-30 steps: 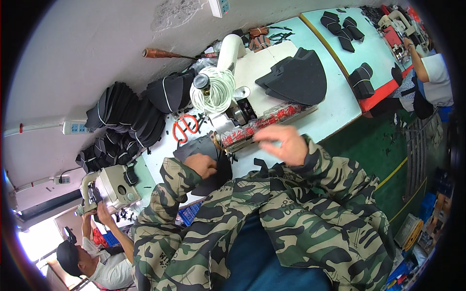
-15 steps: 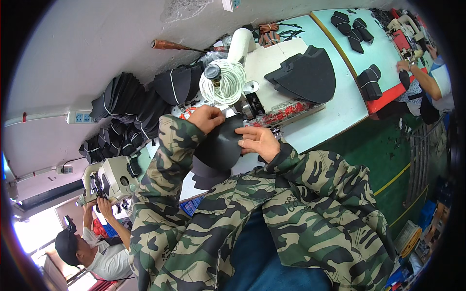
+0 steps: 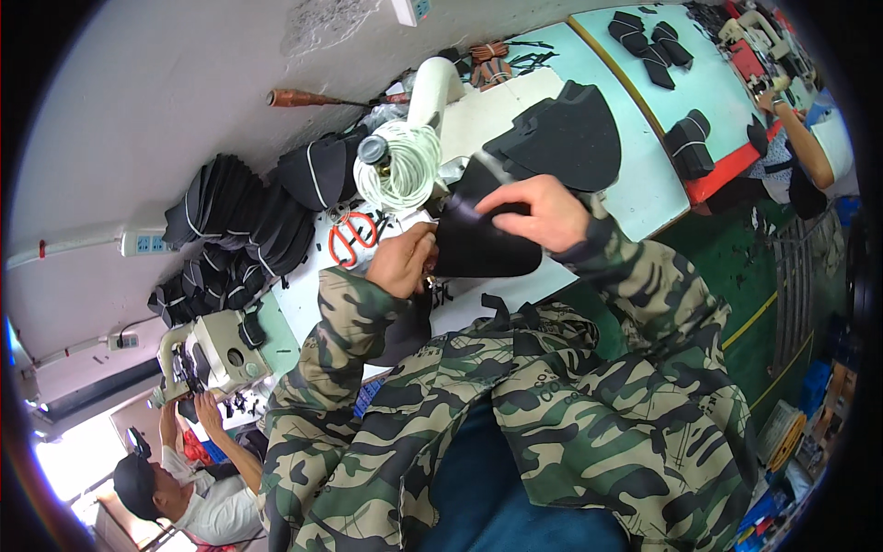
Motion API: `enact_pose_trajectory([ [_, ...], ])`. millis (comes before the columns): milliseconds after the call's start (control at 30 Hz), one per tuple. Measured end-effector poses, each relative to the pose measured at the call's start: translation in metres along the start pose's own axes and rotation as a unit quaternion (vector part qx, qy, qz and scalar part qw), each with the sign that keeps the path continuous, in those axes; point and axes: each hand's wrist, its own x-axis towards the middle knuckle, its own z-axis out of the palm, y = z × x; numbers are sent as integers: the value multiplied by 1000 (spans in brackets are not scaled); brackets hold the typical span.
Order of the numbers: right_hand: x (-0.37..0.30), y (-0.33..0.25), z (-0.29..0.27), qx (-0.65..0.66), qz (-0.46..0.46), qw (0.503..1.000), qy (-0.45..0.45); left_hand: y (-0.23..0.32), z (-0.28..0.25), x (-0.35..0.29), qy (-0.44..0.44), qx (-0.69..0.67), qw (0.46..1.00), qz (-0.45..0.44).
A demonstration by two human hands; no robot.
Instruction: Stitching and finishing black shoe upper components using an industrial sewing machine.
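Observation:
A smooth black curved piece (image 3: 487, 247) of sheet material lies across the sewing machine's work area in front of me. My right hand (image 3: 543, 213) is over its upper part, index finger stretched out and touching or just above the surface. Along the piece's left edge my left hand (image 3: 402, 261) is closed, fingers curled; what they grip is hidden. A small brass-coloured metal part (image 3: 430, 280) shows just below those fingers. Another dark piece (image 3: 409, 339) lies lower, partly behind my left sleeve. Most of the machine's head is covered by the black piece.
A white thread coil (image 3: 405, 170) sits on the cream sewing machine (image 3: 432, 90). Orange-handled scissors (image 3: 353, 241) lie left of it. Stacked black pieces (image 3: 570, 133) rest behind my right hand; tied black bundles (image 3: 221, 198) stand along the wall. Co-workers sit at both sides.
The black piece has swung to the right and now lies flatter. My right hand has moved right and up over it; my left hand has dropped lower, uncovering the orange-handled scissors.

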Motion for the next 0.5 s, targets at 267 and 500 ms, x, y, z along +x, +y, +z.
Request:
enact_pose_trajectory([
  [267,-37,5,58,-133,-17,988,-72,-21,-23,5,-123,-369,895,-217],
  [500,-36,-3,89,-126,-10,992,18,-13,-31,41,-77,-210,950,-217],
])
